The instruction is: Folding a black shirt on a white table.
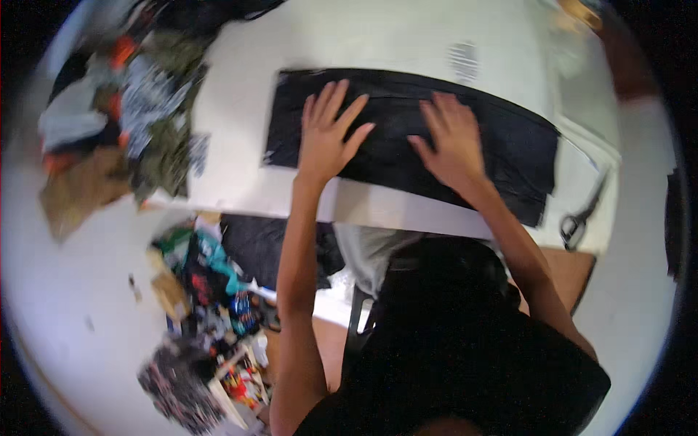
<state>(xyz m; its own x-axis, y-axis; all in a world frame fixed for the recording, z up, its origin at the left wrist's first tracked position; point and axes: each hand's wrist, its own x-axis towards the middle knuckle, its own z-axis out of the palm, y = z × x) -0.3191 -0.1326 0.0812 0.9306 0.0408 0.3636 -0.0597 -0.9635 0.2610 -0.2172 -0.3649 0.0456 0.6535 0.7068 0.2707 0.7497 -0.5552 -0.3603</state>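
A long piece of black fabric [392, 138] lies spread across the white table [349, 40] in front of me. My left hand [329, 138] rests flat on its left part, fingers spread and pointing away from me. On the middle-right part lies my right hand [452, 142], palm down, with the thumb apart from the fingers. Neither hand grips anything. The fabric under both palms is hidden.
Dark-handled scissors [574, 227] lie at the table's right front corner. A heap of mixed cloth [156, 109] covers the table's left end. Below on the left, a pile of clothes and scraps [211, 280] lies near a small box of colourful items [243, 381].
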